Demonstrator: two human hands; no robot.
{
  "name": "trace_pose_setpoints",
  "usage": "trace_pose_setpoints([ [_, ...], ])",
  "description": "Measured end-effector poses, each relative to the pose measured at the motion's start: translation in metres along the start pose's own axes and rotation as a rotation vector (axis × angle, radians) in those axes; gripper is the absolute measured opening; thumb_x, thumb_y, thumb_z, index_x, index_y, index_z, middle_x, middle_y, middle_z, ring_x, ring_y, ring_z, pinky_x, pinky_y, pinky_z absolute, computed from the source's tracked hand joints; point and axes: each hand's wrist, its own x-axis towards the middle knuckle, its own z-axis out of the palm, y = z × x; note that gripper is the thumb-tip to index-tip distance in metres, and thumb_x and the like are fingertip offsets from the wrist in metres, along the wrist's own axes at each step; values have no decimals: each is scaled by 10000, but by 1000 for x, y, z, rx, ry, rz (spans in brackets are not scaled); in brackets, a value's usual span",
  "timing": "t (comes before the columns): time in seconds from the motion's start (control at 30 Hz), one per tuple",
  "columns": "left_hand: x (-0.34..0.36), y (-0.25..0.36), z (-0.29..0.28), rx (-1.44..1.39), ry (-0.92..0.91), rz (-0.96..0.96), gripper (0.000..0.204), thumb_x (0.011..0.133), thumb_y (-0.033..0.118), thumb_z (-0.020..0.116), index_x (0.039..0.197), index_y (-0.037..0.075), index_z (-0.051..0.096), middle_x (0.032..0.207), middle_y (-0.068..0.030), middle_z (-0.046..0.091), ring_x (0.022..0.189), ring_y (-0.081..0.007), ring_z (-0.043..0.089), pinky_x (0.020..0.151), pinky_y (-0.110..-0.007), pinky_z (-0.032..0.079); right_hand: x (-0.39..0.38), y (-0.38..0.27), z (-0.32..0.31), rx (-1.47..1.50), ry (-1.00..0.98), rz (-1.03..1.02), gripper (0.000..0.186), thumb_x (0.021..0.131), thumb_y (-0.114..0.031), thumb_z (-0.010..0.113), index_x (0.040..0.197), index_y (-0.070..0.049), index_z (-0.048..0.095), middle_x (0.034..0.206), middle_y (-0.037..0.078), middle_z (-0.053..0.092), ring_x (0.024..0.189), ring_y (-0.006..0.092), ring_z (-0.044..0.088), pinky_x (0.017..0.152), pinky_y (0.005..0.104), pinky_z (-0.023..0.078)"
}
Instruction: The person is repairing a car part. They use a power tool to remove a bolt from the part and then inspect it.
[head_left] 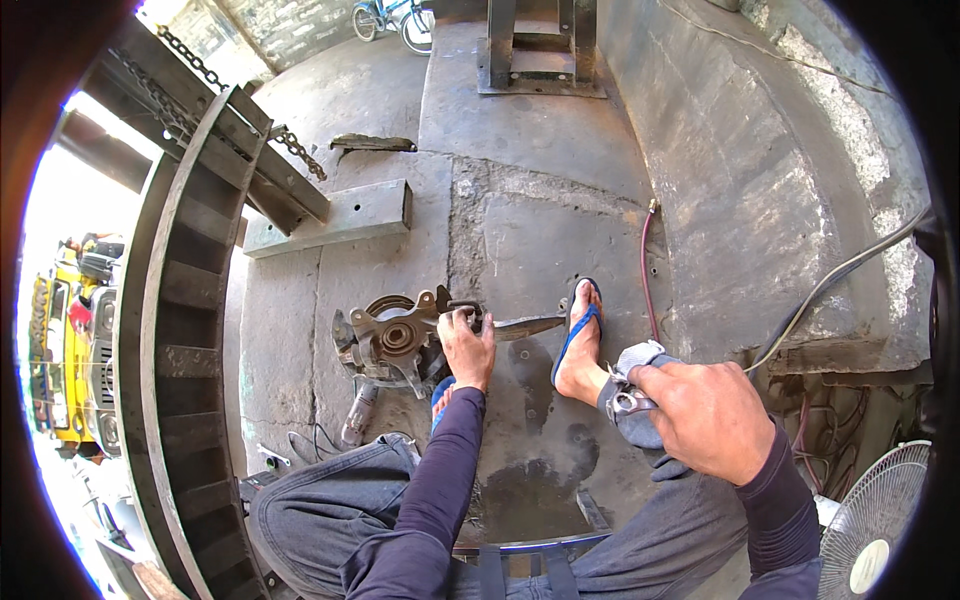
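Observation:
A rusty wheel hub and steering knuckle point(397, 335) sits on the concrete floor in front of me. My left hand point(468, 348) is closed on the dark right-hand part of this assembly, its fingers bent over the top. A long tapering metal arm point(528, 327) reaches from there toward my right foot. My right hand point(708, 418) is closed round a metal wrench beside my right shin. Only the wrench's shiny ring end point(631, 402) shows; the rest is hidden in the fist. Greyish cloth point(640, 356), perhaps the trouser cuff, bunches against those fingers.
A grey cylindrical body point(360, 412) leans beside the knuckle. A ribbed steel ramp point(190, 350) and a metal beam point(335, 219) stand left, with a chain point(297, 152). A red hose point(645, 270) lies right, near a concrete ledge point(740, 190). A fan point(880, 520) stands lower right.

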Motion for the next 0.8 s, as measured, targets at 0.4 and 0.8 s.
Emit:
trace_pose_setpoints([
  [0.4, 0, 1, -2, 23, -33, -17, 259, 859, 231, 758, 865, -5, 652, 945, -178, 619, 963, -380, 576, 863, -464, 473, 0, -1, 0, -13, -4, -3, 169, 862, -137, 649, 1017, -70, 646, 791, 117, 681, 709, 340, 706, 602, 470, 557],
  [0.8, 21, -3, 1, 31, -120, -70, 268, 825, 220, 765, 755, 25, 595, 880, -144, 632, 913, -349, 596, 816, -446, 472, 1, -1, 2, -17, -25, -24, 200, 851, -141, 656, 1035, -67, 631, 790, 121, 685, 689, 343, 701, 585, 477, 554],
])
